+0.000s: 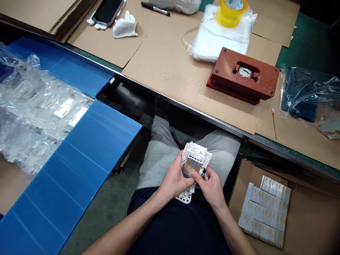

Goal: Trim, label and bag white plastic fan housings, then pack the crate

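Over my lap I hold a white plastic housing [198, 151] with openings, a metallic panel and yellow strips in its middle. My left hand [174, 177] is wrapped round its left side, thumb across the lower front. My right hand [211, 186] grips the lower right side, its thumb pressed on the panel. A small pale metallic piece [206, 176] shows by the right fingers; I cannot tell whether it is separate. Below the hands the housing's perforated white end [185, 198] sticks out.
A red-brown fixture [244, 56] with a metal part inside stands on the cardboard-covered bench [170, 67]. Yellow tape [231, 16] lies on white plastic bags [212, 40]. A cotton swab [274, 124] lies at right. Bagged white parts [39, 106] fill the blue-edged box [101, 131]; several metallic pieces [265, 209] sit on cardboard.
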`<state>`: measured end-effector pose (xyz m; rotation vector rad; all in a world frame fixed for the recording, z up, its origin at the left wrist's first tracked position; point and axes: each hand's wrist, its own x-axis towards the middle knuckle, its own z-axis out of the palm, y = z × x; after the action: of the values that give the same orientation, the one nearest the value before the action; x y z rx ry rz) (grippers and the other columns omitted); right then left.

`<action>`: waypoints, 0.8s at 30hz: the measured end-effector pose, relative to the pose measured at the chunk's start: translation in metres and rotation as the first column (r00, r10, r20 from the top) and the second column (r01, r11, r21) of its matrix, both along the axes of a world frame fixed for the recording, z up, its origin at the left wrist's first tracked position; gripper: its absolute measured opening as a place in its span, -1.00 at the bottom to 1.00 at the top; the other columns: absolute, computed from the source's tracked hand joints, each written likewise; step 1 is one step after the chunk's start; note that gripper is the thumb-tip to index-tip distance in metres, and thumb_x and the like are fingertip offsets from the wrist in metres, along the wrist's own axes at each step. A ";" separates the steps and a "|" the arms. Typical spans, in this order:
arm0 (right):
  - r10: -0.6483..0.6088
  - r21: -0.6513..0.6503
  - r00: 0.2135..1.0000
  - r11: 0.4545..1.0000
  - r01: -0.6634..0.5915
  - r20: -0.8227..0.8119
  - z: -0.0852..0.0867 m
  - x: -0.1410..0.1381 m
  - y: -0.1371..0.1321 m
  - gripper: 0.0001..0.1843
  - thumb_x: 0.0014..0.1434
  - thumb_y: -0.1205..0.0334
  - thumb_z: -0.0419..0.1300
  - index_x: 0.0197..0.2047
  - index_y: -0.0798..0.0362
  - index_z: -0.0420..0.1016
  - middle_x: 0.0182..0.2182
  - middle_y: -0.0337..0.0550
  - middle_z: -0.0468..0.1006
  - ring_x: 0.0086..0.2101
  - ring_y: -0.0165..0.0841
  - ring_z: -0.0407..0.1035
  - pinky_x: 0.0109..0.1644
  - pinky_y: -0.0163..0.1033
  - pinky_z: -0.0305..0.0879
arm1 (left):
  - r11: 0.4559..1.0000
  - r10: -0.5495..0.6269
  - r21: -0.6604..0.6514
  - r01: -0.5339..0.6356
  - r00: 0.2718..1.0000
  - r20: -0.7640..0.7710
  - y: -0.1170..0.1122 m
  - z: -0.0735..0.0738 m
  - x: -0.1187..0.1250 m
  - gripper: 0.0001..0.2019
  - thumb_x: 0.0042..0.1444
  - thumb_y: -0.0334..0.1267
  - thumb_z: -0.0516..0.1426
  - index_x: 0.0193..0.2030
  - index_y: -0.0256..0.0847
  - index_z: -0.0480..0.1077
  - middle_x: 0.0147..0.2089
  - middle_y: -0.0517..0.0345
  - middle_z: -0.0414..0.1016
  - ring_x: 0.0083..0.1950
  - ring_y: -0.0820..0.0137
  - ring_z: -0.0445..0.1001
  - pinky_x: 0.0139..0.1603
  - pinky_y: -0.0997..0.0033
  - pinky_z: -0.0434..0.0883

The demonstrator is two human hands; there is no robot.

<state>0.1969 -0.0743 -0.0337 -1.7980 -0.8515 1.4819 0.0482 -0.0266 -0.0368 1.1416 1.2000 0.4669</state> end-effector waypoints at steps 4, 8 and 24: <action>-0.012 -0.041 0.999 0.999 0.010 -0.052 -0.001 0.005 0.000 -0.47 0.14 -0.04 0.33 0.10 0.06 0.50 -0.01 -0.01 0.64 -0.02 -0.09 0.54 0.11 -0.01 0.46 | 0.999 -0.049 -0.018 0.049 0.999 -0.013 0.002 -0.001 0.001 -0.12 -0.02 -0.24 0.33 0.42 -0.15 0.03 0.36 -0.13 0.30 0.31 0.01 0.34 0.29 0.08 0.28; 0.004 -0.047 1.000 0.999 -0.005 -0.029 -0.001 0.008 -0.003 -0.49 0.13 -0.04 0.33 0.06 0.06 0.52 -0.04 -0.01 0.66 -0.05 -0.09 0.55 0.08 -0.02 0.48 | 0.999 -0.031 -0.016 0.031 0.999 -0.009 0.001 0.000 0.001 -0.09 -0.05 -0.29 0.33 0.43 -0.14 0.02 0.37 -0.13 0.29 0.34 -0.01 0.31 0.34 0.04 0.24; 0.050 -0.014 0.999 0.999 -0.051 -0.014 0.000 0.006 -0.003 -0.56 0.16 0.04 0.31 0.06 0.05 0.52 -0.02 -0.03 0.64 -0.04 -0.13 0.54 0.06 -0.07 0.47 | 1.000 -0.008 -0.027 0.007 0.999 -0.034 -0.001 0.005 -0.002 -0.12 -0.01 -0.19 0.34 0.41 -0.11 0.03 0.32 -0.07 0.35 0.24 0.06 0.39 0.23 0.15 0.32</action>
<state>0.2033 -0.0769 -0.0342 -1.7871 -0.8877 1.5339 0.0459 -0.0276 -0.0317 1.1347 1.2272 0.4262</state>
